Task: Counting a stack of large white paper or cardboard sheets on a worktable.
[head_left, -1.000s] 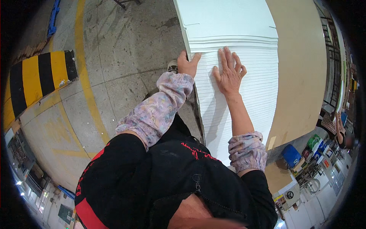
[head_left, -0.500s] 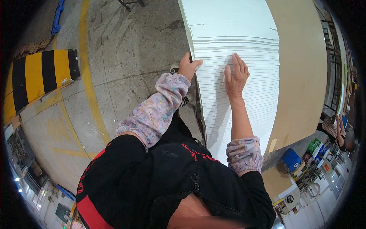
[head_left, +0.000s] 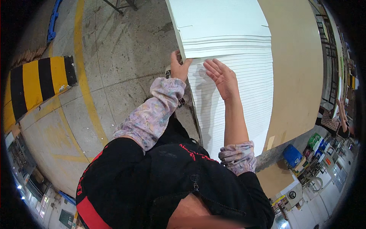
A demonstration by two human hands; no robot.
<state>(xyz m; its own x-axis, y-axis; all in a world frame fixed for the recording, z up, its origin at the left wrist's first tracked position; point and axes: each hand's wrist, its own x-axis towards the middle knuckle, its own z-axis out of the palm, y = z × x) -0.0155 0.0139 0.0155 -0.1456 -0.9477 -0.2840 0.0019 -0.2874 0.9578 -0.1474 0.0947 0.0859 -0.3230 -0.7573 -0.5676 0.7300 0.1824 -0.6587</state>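
White sheet stack (head_left: 232,95): left hand (head_left: 179,66) grips edge, right hand (head_left: 221,76) flat.

Both arms reach forward, left hand (head_left: 178,66) curled with thumb up, right hand (head_left: 221,76) open, fingers extended.

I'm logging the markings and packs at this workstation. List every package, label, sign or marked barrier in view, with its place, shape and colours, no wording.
Hazard barrier: on the floor at far left, a blocky kerb with black and yellow stripes.
Floor line: a yellow painted stripe running down the concrete, left of the person.
Small packs: lower right beside a blue bin, green and mixed colours, too small to tell apart.
Tape tag: a pale strip on the brown board's lower edge.
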